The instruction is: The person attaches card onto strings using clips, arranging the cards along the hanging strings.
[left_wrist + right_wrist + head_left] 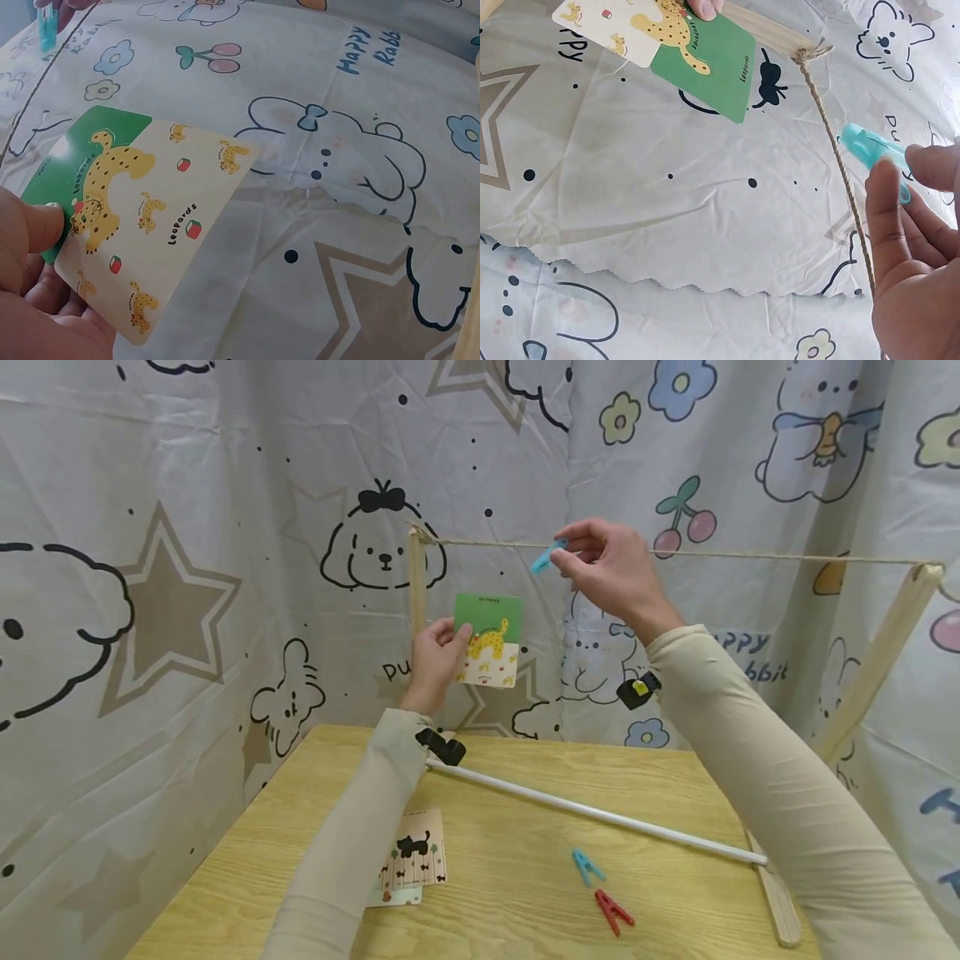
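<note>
My left hand point(438, 662) pinches a green and cream leopard card point(489, 639) by its edge, below the string and apart from it. In the left wrist view the thumb lies on the green part of the card point(112, 202). Close to the string point(495, 542), my right hand point(611, 568) pinches a blue clothespin point(548, 557) between thumb and fingers. The right wrist view shows this clothespin point(874, 150) beside the twine point(832, 135). On the table lie another blue clothespin point(587, 867) and a red clothespin point(614, 912).
The string runs between a left wooden post point(417, 585) and a right wooden post point(885, 652). A white rod point(600, 812) crosses the table point(510, 893) low between them. Near my left forearm lie cards point(420, 852), partly hidden by the sleeve. A patterned curtain point(262, 468) hangs behind.
</note>
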